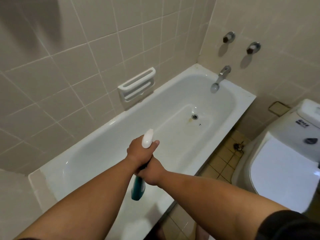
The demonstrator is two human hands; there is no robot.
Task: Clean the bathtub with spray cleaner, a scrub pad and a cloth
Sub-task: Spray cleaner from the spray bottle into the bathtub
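Nothing here can truly be read. The only lettering I can find is a small dark mark [302,123] on the white toilet cistern [304,116], out at about three o'clock from where I stand; it looks like a short row of blocky characters, perhaps a maker's logo, but it is too blurred and too small for me to make out a single letter. The teal spray bottle [138,187] I am holding carries a paler patch on its side that may be a label, yet no word or number on it is legible.
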